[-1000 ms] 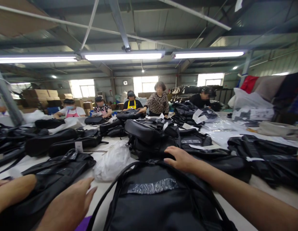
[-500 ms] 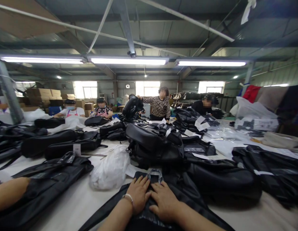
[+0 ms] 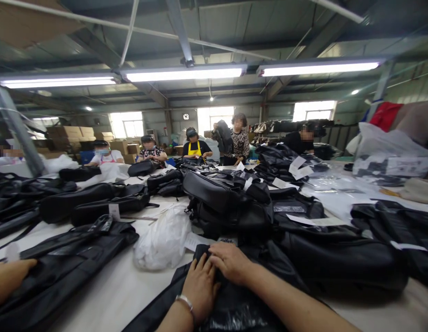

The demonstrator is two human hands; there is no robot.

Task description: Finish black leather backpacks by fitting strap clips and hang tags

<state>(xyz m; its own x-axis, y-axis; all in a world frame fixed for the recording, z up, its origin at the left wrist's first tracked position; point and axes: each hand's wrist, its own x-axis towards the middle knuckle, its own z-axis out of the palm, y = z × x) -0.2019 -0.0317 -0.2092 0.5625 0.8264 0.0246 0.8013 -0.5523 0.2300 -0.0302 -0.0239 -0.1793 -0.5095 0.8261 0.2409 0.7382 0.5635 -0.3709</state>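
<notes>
A black bag lies flat on the table in front of me, with a shiny clear film patch on its surface. My left hand, with a bracelet at the wrist, presses on its upper part, fingers stretched out and apart. Against the left fingertips lies my right hand, its fingers reaching left across the bag's top end and slightly bent; its thumb is hidden. Neither hand visibly grips anything. Just beyond them is a white plastic bag bundle, beside a white paper tag.
Black bags are piled ahead and to the right. At the left edge, another person's arm reaches onto a black bag. Several people sit or stand across the table, one in a yellow apron. A clear plastic sack stands far right.
My right hand has moved left and up, from flat beside the left hand to across its fingertips. The clear loop at the bag's top is now mostly covered. The view has shifted slightly.
</notes>
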